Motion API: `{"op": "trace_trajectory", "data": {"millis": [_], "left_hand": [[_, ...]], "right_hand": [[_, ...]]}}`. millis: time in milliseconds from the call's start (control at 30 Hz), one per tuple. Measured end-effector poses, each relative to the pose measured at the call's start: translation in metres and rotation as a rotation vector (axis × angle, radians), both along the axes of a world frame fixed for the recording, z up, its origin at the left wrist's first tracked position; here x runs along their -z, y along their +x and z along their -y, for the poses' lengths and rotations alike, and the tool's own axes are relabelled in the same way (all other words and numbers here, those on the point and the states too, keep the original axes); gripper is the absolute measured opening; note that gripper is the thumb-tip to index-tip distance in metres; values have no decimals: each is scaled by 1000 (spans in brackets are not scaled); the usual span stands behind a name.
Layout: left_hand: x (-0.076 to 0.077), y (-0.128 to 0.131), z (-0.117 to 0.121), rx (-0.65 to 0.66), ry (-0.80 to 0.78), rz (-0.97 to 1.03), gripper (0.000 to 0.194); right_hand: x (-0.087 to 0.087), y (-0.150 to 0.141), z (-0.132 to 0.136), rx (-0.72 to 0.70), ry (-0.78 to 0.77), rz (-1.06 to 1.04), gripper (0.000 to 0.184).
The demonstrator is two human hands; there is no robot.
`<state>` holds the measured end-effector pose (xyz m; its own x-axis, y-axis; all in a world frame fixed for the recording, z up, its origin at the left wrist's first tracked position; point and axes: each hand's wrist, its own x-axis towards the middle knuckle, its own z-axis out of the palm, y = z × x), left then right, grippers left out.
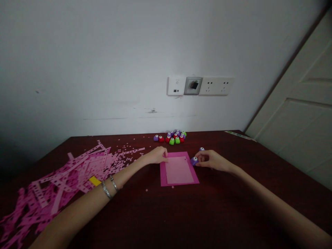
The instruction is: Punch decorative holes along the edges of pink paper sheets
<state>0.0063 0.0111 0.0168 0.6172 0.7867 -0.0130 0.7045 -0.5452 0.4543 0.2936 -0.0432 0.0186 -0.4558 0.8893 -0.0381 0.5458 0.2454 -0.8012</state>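
Observation:
A light pink sheet (178,171) lies on a larger dark pink sheet (163,176) on the table. My left hand (157,155) is at their upper left corner, its fingers closed at the paper's edge. There is a small dark mark near the light sheet's upper right corner. In my right hand (211,160) I grip a purple craft punch (194,161) with a white button, at the right edge of the paper. Just behind that hand stands another punch (201,149), its white top showing.
A heap of punched pink paper strips (85,169) and small scraps covers the table's left side, with a yellow piece (95,181) among them. Several purple, red and green punches (172,141) cluster near the wall. A thin strip (240,135) lies at the back right.

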Motion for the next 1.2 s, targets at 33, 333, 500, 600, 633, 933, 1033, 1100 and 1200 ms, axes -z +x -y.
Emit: {"op": "trace_trajectory", "data": {"millis": [33, 333, 500, 600, 633, 933, 1033, 1100, 1200], "left_hand": [[0, 1, -1, -8, -23, 1, 17], [-4, 8, -5, -91, -120, 44, 7], [-6, 3, -6, -186, -339, 246, 10], [-5, -5, -6, -210, -416, 318, 13], [-5, -7, -6, -215, -431, 328, 13], [-2, -14, -3, -204, -612, 470, 17], [-3, -14, -2, -224, -631, 497, 19], [-4, -14, -3, -229, -639, 500, 19], [-4, -14, -3, -227, -648, 501, 20]], "right_hand": [[0, 0, 1, 1, 2, 2, 30], [-1, -1, 2, 12, -8, 25, 33], [-3, -2, 4, 24, -11, 16, 34], [-4, -2, 7, 31, -24, 10, 34], [-4, -2, 8, 31, -30, 5, 34], [1, -7, 3, 34, -19, 19, 34], [0, -9, 2, 15, -7, 19, 36], [-1, -11, 2, 8, -10, 15, 36], [-3, -14, 2, 5, -20, 10, 33]]}}
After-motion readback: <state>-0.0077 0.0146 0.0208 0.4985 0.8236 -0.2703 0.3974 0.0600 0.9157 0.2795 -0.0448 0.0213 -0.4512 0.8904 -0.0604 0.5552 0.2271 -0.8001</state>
